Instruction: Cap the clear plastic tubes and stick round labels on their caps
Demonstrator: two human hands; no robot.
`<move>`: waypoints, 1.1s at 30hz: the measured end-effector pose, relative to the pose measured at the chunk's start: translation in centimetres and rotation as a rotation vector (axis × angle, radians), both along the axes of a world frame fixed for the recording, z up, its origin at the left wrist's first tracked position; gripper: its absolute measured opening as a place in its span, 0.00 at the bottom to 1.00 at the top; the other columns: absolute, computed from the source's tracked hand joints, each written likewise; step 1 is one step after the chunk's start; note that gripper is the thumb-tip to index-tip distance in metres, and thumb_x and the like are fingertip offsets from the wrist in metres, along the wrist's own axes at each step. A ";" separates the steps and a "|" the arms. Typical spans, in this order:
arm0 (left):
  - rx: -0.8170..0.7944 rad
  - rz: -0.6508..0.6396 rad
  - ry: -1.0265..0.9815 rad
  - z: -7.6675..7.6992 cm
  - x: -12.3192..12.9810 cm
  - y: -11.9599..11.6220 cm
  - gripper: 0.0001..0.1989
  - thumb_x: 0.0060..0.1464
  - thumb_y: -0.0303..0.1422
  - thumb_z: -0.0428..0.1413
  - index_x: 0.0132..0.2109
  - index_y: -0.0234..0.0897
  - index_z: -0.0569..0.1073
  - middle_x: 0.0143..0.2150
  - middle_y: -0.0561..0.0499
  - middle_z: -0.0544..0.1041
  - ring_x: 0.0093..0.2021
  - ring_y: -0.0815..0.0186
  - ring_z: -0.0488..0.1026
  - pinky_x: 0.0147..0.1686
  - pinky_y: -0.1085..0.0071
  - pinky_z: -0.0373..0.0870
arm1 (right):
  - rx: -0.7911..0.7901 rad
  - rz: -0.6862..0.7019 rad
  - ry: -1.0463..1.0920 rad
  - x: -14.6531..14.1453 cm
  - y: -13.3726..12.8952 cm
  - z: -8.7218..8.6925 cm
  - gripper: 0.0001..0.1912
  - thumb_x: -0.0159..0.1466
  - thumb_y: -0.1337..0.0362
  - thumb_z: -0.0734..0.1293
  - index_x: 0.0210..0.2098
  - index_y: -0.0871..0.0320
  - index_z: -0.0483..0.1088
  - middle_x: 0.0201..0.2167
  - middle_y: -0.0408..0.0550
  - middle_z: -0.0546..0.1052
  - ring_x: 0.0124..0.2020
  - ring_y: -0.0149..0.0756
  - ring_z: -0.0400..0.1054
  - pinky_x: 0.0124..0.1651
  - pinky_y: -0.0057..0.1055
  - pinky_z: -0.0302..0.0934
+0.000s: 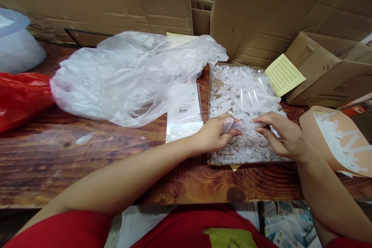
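Well to the left of the left hand, a red plastic bag (23, 99) lies on the wood-grained tabletop (58, 159), and a crumpled clear plastic bag (128, 77) spreads from beside it nearly to the hand. Just beyond the left wrist sits a stack of white barcoded cards (184, 108); a slightly raised wrist should avoid nudging them.

The left hand (216, 135) is closed round a translucent plastic tube (228, 124), whose end stands up out of the grip. A slim clear piece (247, 124) bridges the gap to the right hand; whether it joins the tube cannot be told. Under both hands is a shallow cardboard tray (250, 163) heaped with similar clear parts.

The right hand (286, 135) pinches the piece's far end between thumb and forefinger. Best, I judge, to let the left hand steady the work while the right makes small, straight movements, with light pressure because thin plastic may flex or slip. Working low over the tray would let a dropped part land safely.

Beyond the right hand, a yellow sticker sheet (285, 75) leans by a cardboard box (315, 68). Just right of the right wrist, a tan curved holder (310, 137) carries white strips (345, 135); the elbow should stay clear of it.
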State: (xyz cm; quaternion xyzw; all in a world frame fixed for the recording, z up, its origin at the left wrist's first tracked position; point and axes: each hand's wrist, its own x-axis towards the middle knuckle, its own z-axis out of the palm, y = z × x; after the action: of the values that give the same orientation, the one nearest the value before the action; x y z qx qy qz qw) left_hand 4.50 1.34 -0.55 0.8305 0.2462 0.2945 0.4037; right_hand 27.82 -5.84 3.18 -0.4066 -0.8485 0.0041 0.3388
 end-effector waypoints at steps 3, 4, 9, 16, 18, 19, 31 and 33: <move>0.076 0.045 -0.022 -0.4 0.1 -0.2 0.06 0.62 0.34 0.56 0.40 0.37 0.75 0.37 0.48 0.77 0.41 0.61 0.76 0.47 0.64 0.73 | -0.001 -0.055 -0.053 -0.3 0.0 -0.3 0.09 0.71 0.65 0.64 0.49 0.52 0.71 0.41 0.51 0.80 0.42 0.42 0.77 0.44 0.38 0.71; 0.097 0.055 -0.023 -0.5 0.2 -0.2 0.05 0.62 0.34 0.56 0.40 0.37 0.74 0.37 0.48 0.76 0.42 0.60 0.76 0.47 0.64 0.73 | -0.001 -0.087 -0.066 -0.5 0.0 -0.4 0.07 0.72 0.64 0.63 0.48 0.53 0.70 0.40 0.52 0.80 0.42 0.42 0.77 0.44 0.38 0.71; 0.197 0.085 0.033 -0.9 0.3 -0.5 0.06 0.64 0.34 0.53 0.41 0.36 0.73 0.37 0.46 0.76 0.43 0.58 0.76 0.45 0.63 0.73 | -0.119 -0.235 -0.042 -1.5 0.1 -0.5 0.07 0.72 0.60 0.61 0.39 0.54 0.69 0.32 0.48 0.79 0.34 0.39 0.74 0.37 0.33 0.67; 0.358 0.072 0.122 -1.1 0.1 -0.8 0.08 0.61 0.29 0.51 0.46 0.36 0.73 0.39 0.46 0.76 0.44 0.58 0.76 0.43 0.64 0.75 | -0.494 -0.353 0.187 -2.6 -0.3 0.5 0.21 0.68 0.48 0.64 0.25 0.55 0.66 0.17 0.38 0.63 0.19 0.28 0.56 0.23 0.27 0.50; 0.390 0.072 0.147 -1.1 0.1 -0.9 0.10 0.60 0.27 0.51 0.47 0.36 0.73 0.41 0.45 0.77 0.45 0.58 0.77 0.43 0.64 0.76 | -0.582 -0.388 0.238 -2.6 -0.3 0.4 0.23 0.65 0.44 0.65 0.24 0.55 0.65 0.16 0.37 0.60 0.17 0.27 0.51 0.20 0.27 0.45; 0.399 0.074 0.155 -1.2 0.1 -0.9 0.11 0.59 0.26 0.51 0.48 0.36 0.73 0.41 0.45 0.77 0.45 0.58 0.77 0.43 0.64 0.76 | -0.610 -0.398 0.264 -2.5 -0.2 0.4 0.24 0.64 0.43 0.66 0.24 0.55 0.64 0.16 0.37 0.59 0.17 0.27 0.50 0.20 0.27 0.45; 0.306 0.116 -0.089 -1.6 0.2 -0.3 0.13 0.68 0.36 0.52 0.55 0.35 0.71 0.47 0.43 0.78 0.49 0.60 0.76 0.50 0.62 0.74 | -0.526 -0.603 0.317 1.7 5.2 6.2 0.23 0.61 0.43 0.73 0.27 0.58 0.72 0.18 0.43 0.71 0.19 0.28 0.62 0.25 0.31 0.56; 0.244 0.120 -0.047 -1.3 0.1 -0.2 0.10 0.68 0.38 0.51 0.47 0.36 0.71 0.42 0.44 0.78 0.45 0.60 0.75 0.47 0.64 0.73 | -0.354 -0.761 0.324 2.3 7.7 5.9 0.22 0.66 0.46 0.70 0.28 0.59 0.71 0.20 0.45 0.72 0.22 0.30 0.65 0.31 0.33 0.60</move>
State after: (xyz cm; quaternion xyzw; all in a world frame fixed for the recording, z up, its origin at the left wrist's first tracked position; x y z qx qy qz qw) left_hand 4.61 1.11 -1.81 0.8501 0.2481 0.3654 0.2869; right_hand 30.16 1.82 9.06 -0.7355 -0.5608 0.0880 0.3699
